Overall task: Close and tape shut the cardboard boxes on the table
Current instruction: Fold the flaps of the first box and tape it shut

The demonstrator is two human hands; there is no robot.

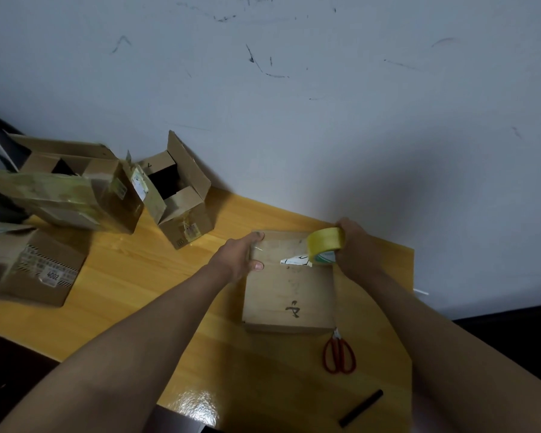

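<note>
A closed cardboard box (289, 295) with a black mark on its top lies on the yellow wooden table (144, 285) in front of me. My left hand (242, 256) grips the box's far left edge, thumb pressed on the top at the seam. My right hand (355, 246) holds a roll of yellow tape (325, 243) at the box's far right edge, over the seam between the flaps. A torn white label (295, 260) lies along that seam.
Red-handled scissors (339, 354) lie just in front of the box. A black stick (361, 407) lies near the table's front edge. An open box (181, 195) and a larger open box (75, 189) stand at the far left by the wall. A labelled box (35, 270) sits left.
</note>
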